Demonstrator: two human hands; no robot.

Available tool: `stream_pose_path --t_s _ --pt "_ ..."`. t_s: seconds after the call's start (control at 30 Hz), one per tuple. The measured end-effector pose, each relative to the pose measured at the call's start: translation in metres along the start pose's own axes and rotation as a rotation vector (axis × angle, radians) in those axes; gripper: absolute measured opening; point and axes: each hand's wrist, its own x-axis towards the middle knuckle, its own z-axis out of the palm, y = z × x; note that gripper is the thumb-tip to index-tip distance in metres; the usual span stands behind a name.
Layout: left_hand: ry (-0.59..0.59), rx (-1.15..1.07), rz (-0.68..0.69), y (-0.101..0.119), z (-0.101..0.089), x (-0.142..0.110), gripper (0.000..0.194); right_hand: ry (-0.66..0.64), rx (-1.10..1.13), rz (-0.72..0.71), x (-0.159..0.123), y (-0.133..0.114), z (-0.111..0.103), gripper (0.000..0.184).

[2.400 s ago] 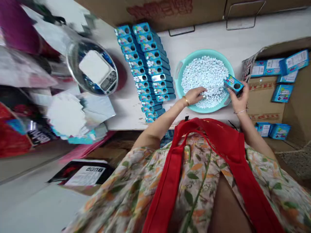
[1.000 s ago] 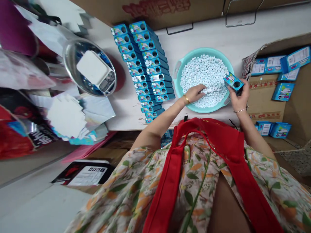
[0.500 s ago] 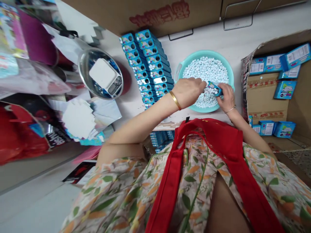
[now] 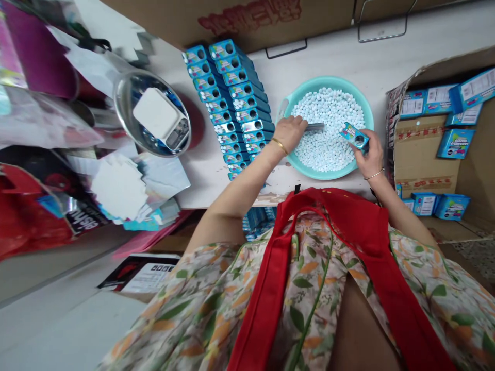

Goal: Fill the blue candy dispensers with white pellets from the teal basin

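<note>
My left hand (image 4: 291, 135), with a gold bracelet at the wrist, is closed on a metal scoop (image 4: 315, 127). The scoop reaches in over the white candies (image 4: 327, 107) that fill a turquoise basin (image 4: 367, 103); part of it is hidden by my fingers. At the basin's right side, my right hand (image 4: 371, 154) grips a small blue candy box (image 4: 352, 134) above the candies. A dark round opening shows on the end of the box nearest my fingers. The box lies tilted, apart from the scoop.
Two rows of blue candy boxes (image 4: 240, 93) stand left of the basin. Farther left, a metal bowl (image 4: 120, 103) carries a white scale (image 4: 157, 116). A cardboard carton (image 4: 425, 139) at right holds several blue boxes. A large carton (image 4: 325, 20) borders the back.
My left hand has drawn back left from the box, and the scoop now points into the candies. My right hand has shifted slightly right and turned the box, whose label and round opening now show.
</note>
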Motion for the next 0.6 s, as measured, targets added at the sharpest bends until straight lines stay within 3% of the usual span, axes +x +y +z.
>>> stream_pose_path --t_s 0.13,0.27,0.4,0.6 --pt "-0.166 -0.082 0.08 0.029 0.061 0.024 0.037 0.042 0.001 0.011 0.007 -0.003 -0.011 0.061" --pt "-0.228 -0.237 0.147 0.057 0.08 0.023 0.046 0.075 -0.019 0.021 0.011 -0.002 -0.015 0.061" --pt "-0.218 -0.369 0.155 0.042 0.065 0.004 0.047 0.098 -0.036 0.006 0.011 0.005 -0.017 0.06" --pt "-0.077 -0.343 0.29 0.015 -0.003 -0.039 0.04 0.047 -0.03 -0.018 0.007 0.012 -0.005 0.056"
